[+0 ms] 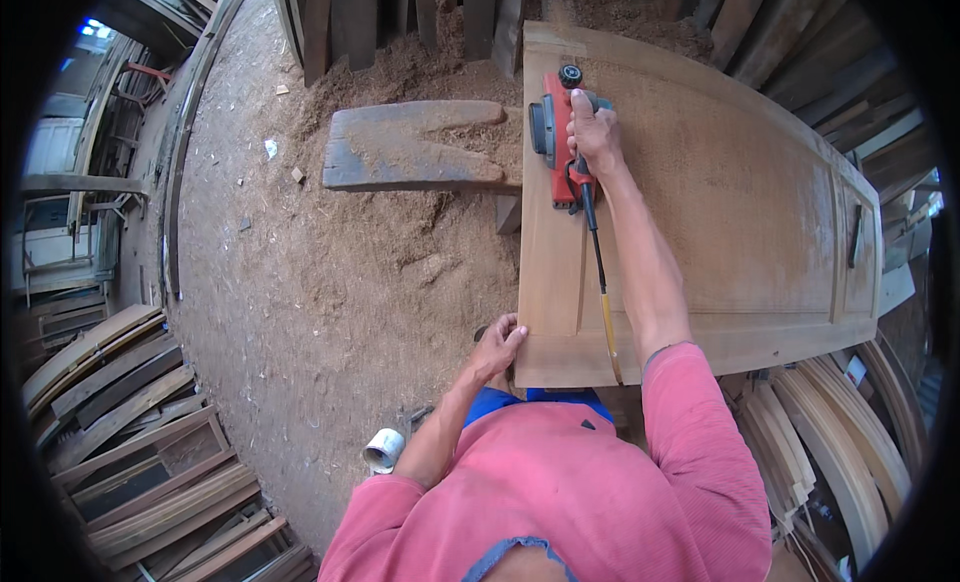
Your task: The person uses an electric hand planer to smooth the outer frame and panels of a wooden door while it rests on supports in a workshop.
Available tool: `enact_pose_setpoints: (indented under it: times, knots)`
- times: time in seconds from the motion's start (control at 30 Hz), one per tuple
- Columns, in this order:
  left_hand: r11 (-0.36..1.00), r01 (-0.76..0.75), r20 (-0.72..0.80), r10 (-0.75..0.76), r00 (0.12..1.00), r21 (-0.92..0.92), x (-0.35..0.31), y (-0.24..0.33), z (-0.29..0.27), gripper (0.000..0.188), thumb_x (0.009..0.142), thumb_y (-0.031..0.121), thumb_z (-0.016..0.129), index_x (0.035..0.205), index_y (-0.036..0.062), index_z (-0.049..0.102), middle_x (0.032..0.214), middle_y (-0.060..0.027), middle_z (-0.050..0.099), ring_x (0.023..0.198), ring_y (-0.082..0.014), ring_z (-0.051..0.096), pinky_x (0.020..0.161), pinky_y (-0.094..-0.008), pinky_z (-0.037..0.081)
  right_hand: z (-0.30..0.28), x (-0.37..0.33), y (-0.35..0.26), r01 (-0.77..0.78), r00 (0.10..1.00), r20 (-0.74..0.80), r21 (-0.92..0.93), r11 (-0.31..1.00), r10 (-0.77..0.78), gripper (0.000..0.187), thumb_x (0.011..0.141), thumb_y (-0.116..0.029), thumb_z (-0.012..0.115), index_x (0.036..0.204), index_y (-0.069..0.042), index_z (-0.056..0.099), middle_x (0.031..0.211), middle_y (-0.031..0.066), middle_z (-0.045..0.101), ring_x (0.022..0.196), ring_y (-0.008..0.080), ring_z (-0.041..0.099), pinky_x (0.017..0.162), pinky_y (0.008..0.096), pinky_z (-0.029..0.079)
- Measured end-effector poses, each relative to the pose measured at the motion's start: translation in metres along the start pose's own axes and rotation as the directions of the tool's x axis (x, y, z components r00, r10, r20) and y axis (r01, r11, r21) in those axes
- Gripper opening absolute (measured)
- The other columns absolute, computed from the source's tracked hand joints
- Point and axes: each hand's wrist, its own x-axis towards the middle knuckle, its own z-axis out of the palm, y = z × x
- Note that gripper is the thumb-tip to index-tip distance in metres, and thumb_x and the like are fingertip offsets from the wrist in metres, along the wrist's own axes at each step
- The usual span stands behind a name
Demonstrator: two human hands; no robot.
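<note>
A red electric planer [560, 147] sits along the left edge of a panelled wooden door [720, 192], toward its far end. My right hand [594, 137] is closed round the planer's handle, arm stretched out over the door. From the tool a black cord with a yellow stretch [608, 322] runs back across the wood to the near edge. My left hand [497, 347] grips the door's left edge by the near corner; some of its fingers are hidden. A slim dark tool [856, 236] lies on the door's right part.
A notched wooden block [400, 147] under shavings juts out left of the door. Sawdust [380, 272] covers the floor. Stacked boards and frames [150, 462] stand at left, curved timber pieces [825, 442] at near right. A white container [384, 450] is beside my left arm.
</note>
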Motion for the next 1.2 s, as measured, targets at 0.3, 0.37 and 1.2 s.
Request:
enact_pose_setpoints:
  times: [0.3, 0.37, 1.2]
  knots:
    - [0.999, 0.029, -0.041, -0.029, 0.999, 0.017, 0.0, -0.006, 0.0, 0.046, 0.104, 0.022, 0.062, 0.14, -0.0044, 0.051, 0.12, -0.0114, 0.068, 0.111, -0.0167, 0.064, 0.098, -0.0312, 0.051, 0.006, 0.047, -0.015, 0.019, 1.0, 0.013, 0.026, 0.999, -0.019, 0.047, 0.099, -0.054, 0.065, 0.1, -0.007, 0.068, 0.064, -0.0002, 0.056, 0.049, 0.0104, 0.053, 0.044, 0.0284, 0.044]
    - [1.0, 0.019, -0.033, -0.019, 0.999, 0.014, -0.001, -0.001, 0.002, 0.045, 0.104, 0.021, 0.061, 0.14, -0.0041, 0.051, 0.12, -0.0115, 0.068, 0.111, -0.0166, 0.064, 0.099, -0.0315, 0.051, 0.006, 0.061, -0.017, 0.021, 1.0, 0.013, 0.019, 1.0, -0.021, 0.048, 0.099, -0.055, 0.065, 0.1, -0.007, 0.068, 0.064, 0.0003, 0.056, 0.049, 0.0108, 0.054, 0.044, 0.0287, 0.044]
    - [0.997, 0.064, -0.163, -0.07, 0.984, -0.04, -0.012, -0.014, 0.011, 0.054, 0.103, 0.02, 0.063, 0.148, -0.0046, 0.044, 0.114, -0.0092, 0.067, 0.105, -0.0148, 0.064, 0.094, -0.0301, 0.052, 0.014, 0.182, -0.038, 0.034, 0.999, 0.035, 0.028, 0.999, -0.035, 0.053, 0.093, -0.062, 0.068, 0.091, -0.01, 0.063, 0.067, -0.0016, 0.057, 0.051, 0.0091, 0.055, 0.047, 0.0279, 0.047]
